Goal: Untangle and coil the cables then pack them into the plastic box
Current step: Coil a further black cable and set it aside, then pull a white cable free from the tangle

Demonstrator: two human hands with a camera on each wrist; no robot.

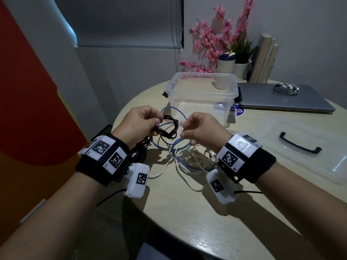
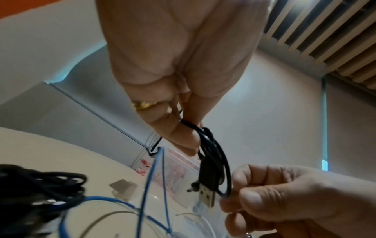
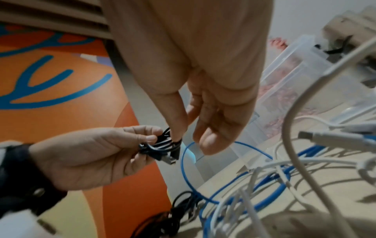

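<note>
Two forearms with black wrist straps reach over a round table, both hands raised above a heap of cables. The left hand pinches a small black cable coil between thumb and curled fingers; the left wrist view shows a metal plug hanging from the loops. The right hand meets the coil from the other side, thumb and forefinger closed on a black loop in the left wrist view, the remaining fingers loosely bent. Blur in the right wrist view makes it hard to tell how many loops the coil has.

Under the hands a blue cable and several white cables lie knotted together on the tabletop; where each one ends is hidden by the wrists and the white camera housings. More black cable is bunched near the table's left edge, partly covered by the left wrist.

Just beyond the tangle stands a clear plastic box, open, with no cable seen inside it. Its lid, with a dark handle, lies flat to the right, cut off by the frame edge. Behind the box are a closed laptop carrying a silver mouse, a white bottle, a potted plant and pink flowers.
</note>
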